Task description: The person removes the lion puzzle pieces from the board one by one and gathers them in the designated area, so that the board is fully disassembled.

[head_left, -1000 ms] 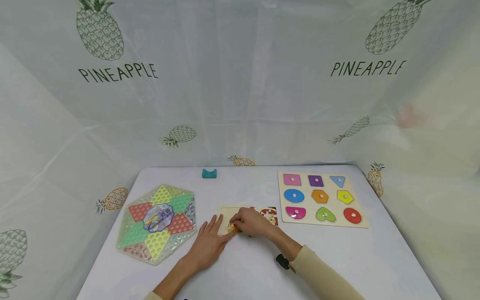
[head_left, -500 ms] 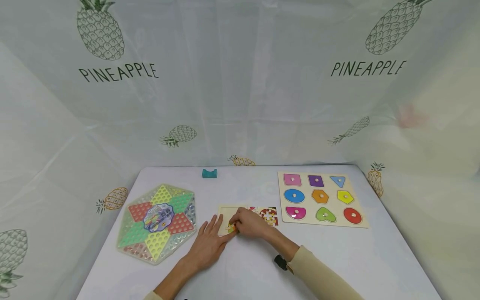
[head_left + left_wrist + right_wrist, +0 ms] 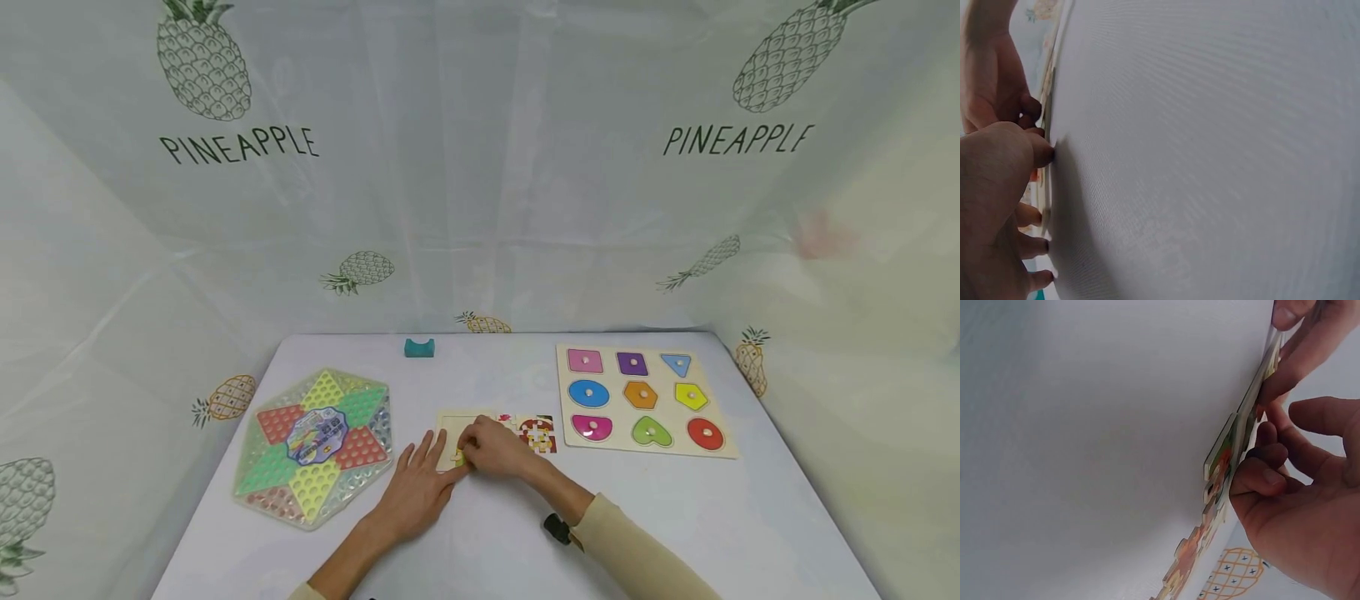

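Note:
In the head view, my left hand (image 3: 416,492) rests with spread fingers at the left and near edges of a small pale wooden jigsaw tray (image 3: 453,419). Its thumb reaches along the near edge. My right hand (image 3: 497,448) bends over the tray, fingers curled, holding a small jigsaw piece against it; the fingertips largely cover that piece. A yellow-green patch of picture (image 3: 459,458) shows between the hands. Right of the tray lie several red, white and yellow jigsaw pieces (image 3: 538,433). The right wrist view shows their knobbed edges (image 3: 1188,555) beside the curled fingers.
A hexagonal Chinese checkers board (image 3: 318,450) lies left of my hands. To the right is a wooden shape board with knobbed shapes (image 3: 611,375). A small teal block (image 3: 418,348) stands near the white table's (image 3: 480,550) back edge.
My right hand shifts very slightly left, and its fingertips now cover the orange bit that showed beneath them before. The left hand stays where it was.

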Available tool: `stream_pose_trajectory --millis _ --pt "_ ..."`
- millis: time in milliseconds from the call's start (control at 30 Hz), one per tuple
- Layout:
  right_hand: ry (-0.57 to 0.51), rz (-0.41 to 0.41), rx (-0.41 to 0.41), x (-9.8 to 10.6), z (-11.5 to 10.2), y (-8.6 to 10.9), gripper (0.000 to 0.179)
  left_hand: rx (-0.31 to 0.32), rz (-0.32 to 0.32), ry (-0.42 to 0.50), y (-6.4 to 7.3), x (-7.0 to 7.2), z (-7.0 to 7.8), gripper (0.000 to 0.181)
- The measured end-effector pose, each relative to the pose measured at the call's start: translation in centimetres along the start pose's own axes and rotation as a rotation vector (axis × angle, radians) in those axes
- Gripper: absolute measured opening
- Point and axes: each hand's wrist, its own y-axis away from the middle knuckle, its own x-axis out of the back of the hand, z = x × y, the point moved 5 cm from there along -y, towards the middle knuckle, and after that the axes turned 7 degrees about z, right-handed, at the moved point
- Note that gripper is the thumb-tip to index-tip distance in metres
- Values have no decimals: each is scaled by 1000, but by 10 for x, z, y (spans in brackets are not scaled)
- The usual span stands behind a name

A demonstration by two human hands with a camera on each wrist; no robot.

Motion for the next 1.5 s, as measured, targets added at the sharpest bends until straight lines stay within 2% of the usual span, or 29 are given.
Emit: stream_pose_trajectory --millis 167,433,633,800,933,1033,1267,1500 --pt "-61 -3 -1 0 1 -2 15 -15 18 -38 0 0 1 37" --pt "-117 -27 20 -2 -4 -5 4 -14 -12 -61 0 0 1 33" --pt "-156 -50 -1 -4 -3 -3 6 -34 23 -49 0 1 2 29" --pt "-202 -14 23 1 -3 -2 2 -35 -4 -48 0 -1 2 37" --pt "-252 29 16 16 -2 -1 9 -39 -27 -66 0 -3 1 45" --pt "-243 35 -15 30 5 2 13 -42 -27 -69 0 -4 1 47" --pt "-203 12 -95 56 37 20 7 -31 -19 -65 2 -5 0 47" --pt "-207 -55 -182 67 64 41 8 -26 -15 -66 0 -3 1 48"
